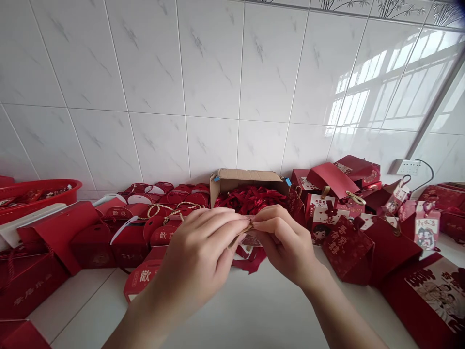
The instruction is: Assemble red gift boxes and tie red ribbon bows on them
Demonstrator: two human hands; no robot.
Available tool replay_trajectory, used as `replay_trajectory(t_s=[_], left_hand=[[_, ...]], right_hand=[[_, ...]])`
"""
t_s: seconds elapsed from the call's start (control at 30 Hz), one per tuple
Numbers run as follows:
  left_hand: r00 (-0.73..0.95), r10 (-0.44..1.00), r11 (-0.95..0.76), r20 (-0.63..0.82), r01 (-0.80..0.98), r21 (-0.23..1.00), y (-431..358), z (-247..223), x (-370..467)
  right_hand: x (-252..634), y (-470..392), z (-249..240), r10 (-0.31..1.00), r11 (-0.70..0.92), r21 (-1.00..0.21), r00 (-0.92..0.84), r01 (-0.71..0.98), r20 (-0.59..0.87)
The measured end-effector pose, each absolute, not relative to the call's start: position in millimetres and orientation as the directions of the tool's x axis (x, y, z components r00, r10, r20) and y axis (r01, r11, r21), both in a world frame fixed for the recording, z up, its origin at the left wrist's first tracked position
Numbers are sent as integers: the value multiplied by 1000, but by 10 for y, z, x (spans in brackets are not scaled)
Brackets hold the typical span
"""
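Both of my hands meet in the middle of the view, fingertips close together. My left hand [209,245] pinches a narrow gold-brown strap [238,238], mostly covered by the fingers. From the other side, my right hand [285,242] is closed at the strap's upper end, thumb and forefinger together. Below the fingertips, dark red ribbon [250,264] hangs with loose ends, and a small pale patterned piece shows beside it. What the strap is joined to is largely hidden. Just behind the hands is an open cardboard box [247,174] filled with red ribbons [250,196].
Red gift boxes with cord handles [160,235] crowd the left. More red boxes and printed bags [348,249] stand on the right. A red plastic basin [69,186] sits at far left. A power strip [407,167] rests against the tiled wall [210,87].
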State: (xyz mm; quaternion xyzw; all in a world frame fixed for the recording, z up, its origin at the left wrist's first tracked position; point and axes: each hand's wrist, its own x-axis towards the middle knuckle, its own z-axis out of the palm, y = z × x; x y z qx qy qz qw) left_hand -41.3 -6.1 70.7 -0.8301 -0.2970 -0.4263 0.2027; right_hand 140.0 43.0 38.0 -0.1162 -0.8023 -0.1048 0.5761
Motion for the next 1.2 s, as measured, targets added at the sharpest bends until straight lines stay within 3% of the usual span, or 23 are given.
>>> replay_trajectory(t_s=[0.07,0.13,0.37,0.53,0.73,1.2], left_hand=[[449,255,-703,856,695,-155,-42,676,-375],[428,239,-706,872,693,-146,-39,657,-352],[398,399,-828,826,543,138,-151,743,-414],[429,405,-875,807,438,206,-171,783,-449],[441,305,-926,844,343,156,-198,783,-444],[534,184,-922,825,384,-43,-149,795,-516]], right_hand=[[1381,460,360,68,950,30,-302,310,951],[1370,480,355,57,954,33,-289,298,956],[1369,411,428,-66,985,108,-282,135,957],[1387,282,493,-141,989,146,-249,0,958],[1411,205,514,-166,986,168,-224,-9,960],[1431,172,507,-224,967,251,-297,55,928]])
